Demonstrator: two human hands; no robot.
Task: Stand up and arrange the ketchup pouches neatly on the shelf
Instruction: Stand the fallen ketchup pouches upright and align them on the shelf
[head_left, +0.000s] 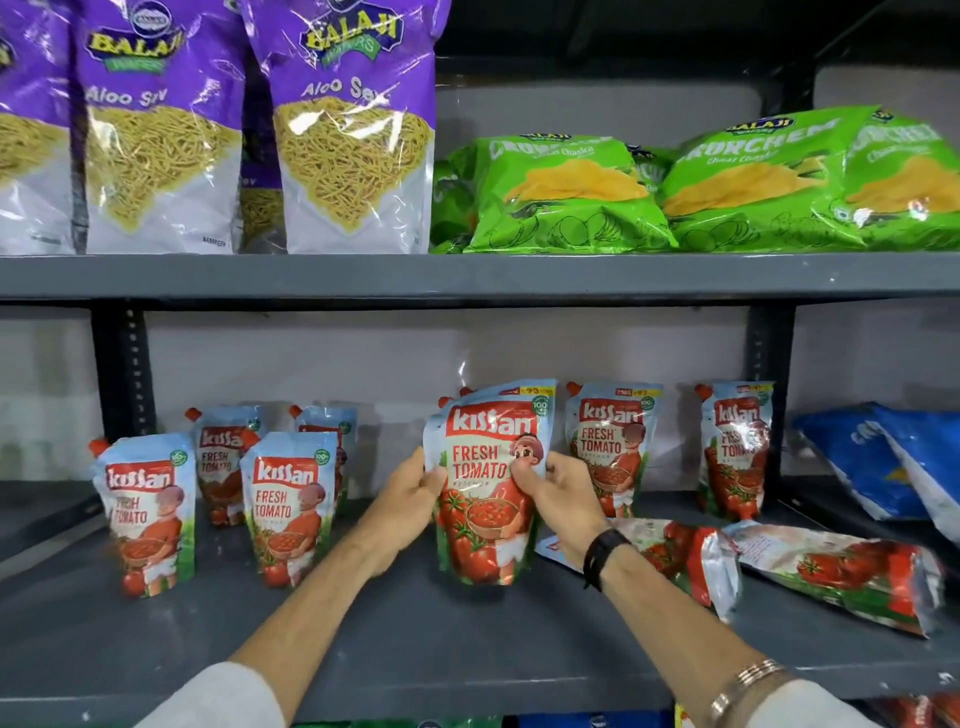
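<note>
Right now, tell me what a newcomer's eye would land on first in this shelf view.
First, the red-and-blue Kissan ketchup pouch held upright at the middle of the grey metal lower shelf, gripped by the left hand and the right hand. Next, two ketchup pouches lying flat at the right. Above, tall purple Aloo Sev bags stand beside green Crunchem chip bags.

Front shelf (467, 644): bare, open for reaching.
Right: two fallen pouches (831, 577) block the way (lying flat).
Left: standing pouches (150, 512), gaps between.
</note>
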